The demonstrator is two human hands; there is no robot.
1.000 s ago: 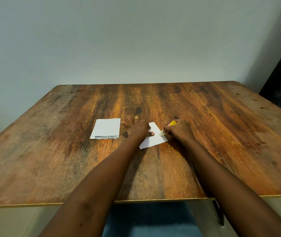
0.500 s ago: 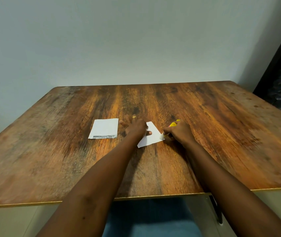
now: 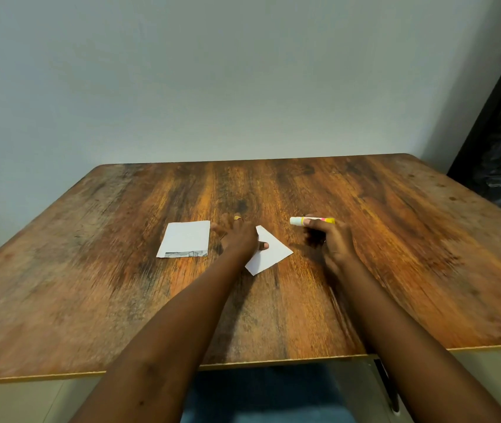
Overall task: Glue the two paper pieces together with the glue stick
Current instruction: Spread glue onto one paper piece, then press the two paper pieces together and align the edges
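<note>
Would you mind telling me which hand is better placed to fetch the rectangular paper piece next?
Left. The left hand rests on the angled paper, right beside the rectangular paper; the right hand is on the far side and grips the glue stick.

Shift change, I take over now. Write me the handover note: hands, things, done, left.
Hands: the left hand lies flat, pressing the angled paper to the table. The right hand holds the glue stick, white end pointing left, clear of that paper.
Things: the other paper lies flat beside the left hand, on its left.
Done: no glue shows on either paper; cannot tell.
Left: the papers lie apart; lay one on the other and press.
</note>
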